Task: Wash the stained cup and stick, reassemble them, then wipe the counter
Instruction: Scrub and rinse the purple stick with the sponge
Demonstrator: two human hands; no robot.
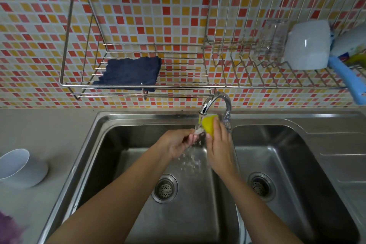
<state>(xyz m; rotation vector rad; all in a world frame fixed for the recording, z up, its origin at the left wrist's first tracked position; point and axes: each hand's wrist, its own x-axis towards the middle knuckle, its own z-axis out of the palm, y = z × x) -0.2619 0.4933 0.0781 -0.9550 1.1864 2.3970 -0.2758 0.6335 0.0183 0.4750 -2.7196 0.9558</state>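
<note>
Soft even light, glare on the steel sink (326, 125), wide-angle bowing, blurred edges.

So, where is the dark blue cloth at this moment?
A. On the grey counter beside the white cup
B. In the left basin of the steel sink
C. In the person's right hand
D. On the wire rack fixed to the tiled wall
D: the dark blue cloth lies on the shelf of the metal wire rack on the tiled wall, above the sink.

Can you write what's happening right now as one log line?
step: scrubbing under faucet | left hand: small item, unclear | right hand: yellow sponge | cup: on counter
</note>
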